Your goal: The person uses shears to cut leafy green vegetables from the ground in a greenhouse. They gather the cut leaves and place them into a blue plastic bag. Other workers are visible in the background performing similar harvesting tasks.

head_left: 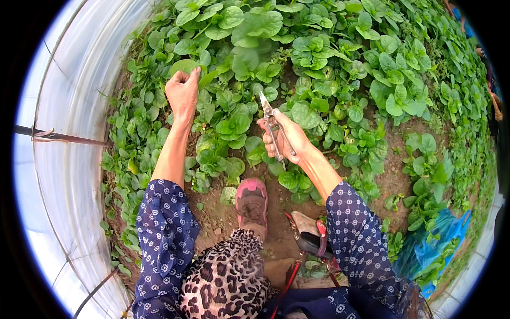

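Note:
My left hand (183,94) is closed in a pinch above the plants on the left. A bright green leaf (184,66) shows at its fingertips; the stem is hidden by the fingers. My right hand (291,137) is wrapped round a pair of pruning shears (267,108), whose metal blades point up and away from me. Beneath both hands grow leafy green plants (234,125) with broad, rounded leaves. Some foliage (247,58) to the right of my left hand is smeared by motion.
Clear plastic sheeting (79,95) on a frame with a bar (69,136) walls the left side. My pink and brown shoe (252,204) stands on bare soil. A bag with red straps (308,234) hangs near my right forearm. A blue plastic bag (435,242) lies at the lower right.

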### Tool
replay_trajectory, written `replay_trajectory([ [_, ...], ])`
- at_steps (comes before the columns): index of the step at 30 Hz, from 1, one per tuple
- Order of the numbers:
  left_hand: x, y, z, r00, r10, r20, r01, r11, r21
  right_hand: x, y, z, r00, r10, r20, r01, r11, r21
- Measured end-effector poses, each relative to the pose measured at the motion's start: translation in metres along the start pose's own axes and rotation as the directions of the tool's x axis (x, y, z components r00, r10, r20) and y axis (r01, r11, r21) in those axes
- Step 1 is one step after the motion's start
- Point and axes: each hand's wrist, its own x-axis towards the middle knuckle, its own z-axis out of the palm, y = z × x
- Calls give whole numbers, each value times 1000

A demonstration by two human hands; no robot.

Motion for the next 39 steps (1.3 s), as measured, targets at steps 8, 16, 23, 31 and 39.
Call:
replay_trajectory([
  [8,4,19,49,799,-344,493,529,792,-306,50,-32,29,998,22,-58,-28,994,-102],
  [16,39,-5,80,605,-503,617,792,306,-528,66,-36,47,996,-21,-92,10,993,-121],
  [23,47,-10,98,595,-635,493,795,375,-476,68,-33,50,986,-96,-137,88,994,-64],
  [31,47,-4,105,614,-674,411,776,423,-468,75,-38,51,985,-79,-154,97,988,119],
  [39,45,-9,105,643,-633,432,763,479,-434,83,-53,48,986,-47,-162,70,988,140],
])
